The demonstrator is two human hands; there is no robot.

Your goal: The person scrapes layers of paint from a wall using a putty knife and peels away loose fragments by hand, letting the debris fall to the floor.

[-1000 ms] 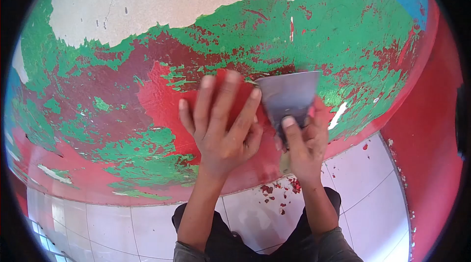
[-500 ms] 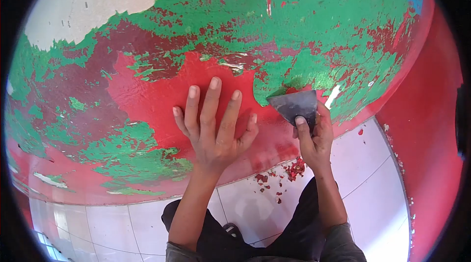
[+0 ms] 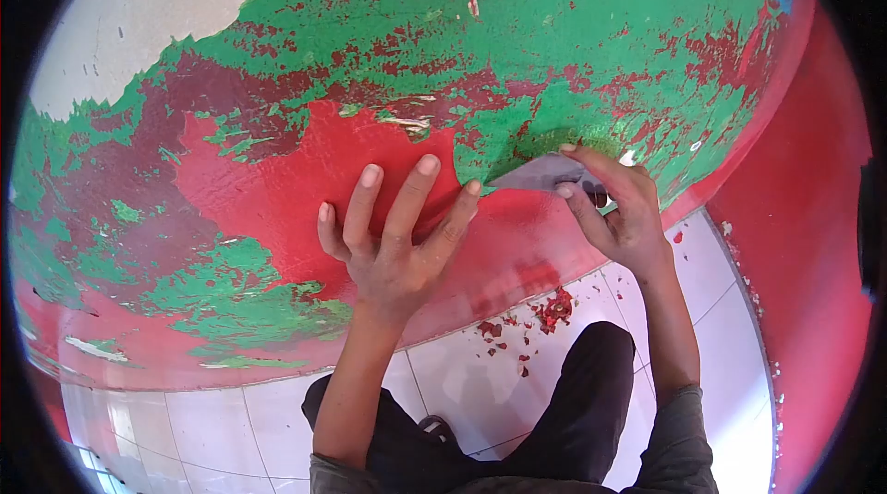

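A curved surface [image 3: 268,194] fills the upper view, with peeling green paint [image 3: 554,41] over red and maroon layers. My left hand [image 3: 393,249] rests on the bare red patch, fingers spread, its index fingertip close to the edge of the green paint. Between the thumb and fingers of my right hand [image 3: 624,207] is a paint scraper [image 3: 540,172] with a flat grey blade. The blade lies low against the surface, its left corner at the border of green and red. Its handle is mostly hidden by my fingers.
Red and dark paint flakes [image 3: 554,311] lie on the white tiled floor [image 3: 480,383] below the curved surface. A red wall or panel [image 3: 804,244] stands at the right, with small chips along its foot. My legs [image 3: 573,402] are bent beneath my arms.
My right hand has shifted right and turned, tilting the scraper flatter, with its fingers now over the blade's upper edge. My left index finger has moved nearer the blade. The view has shifted slightly.
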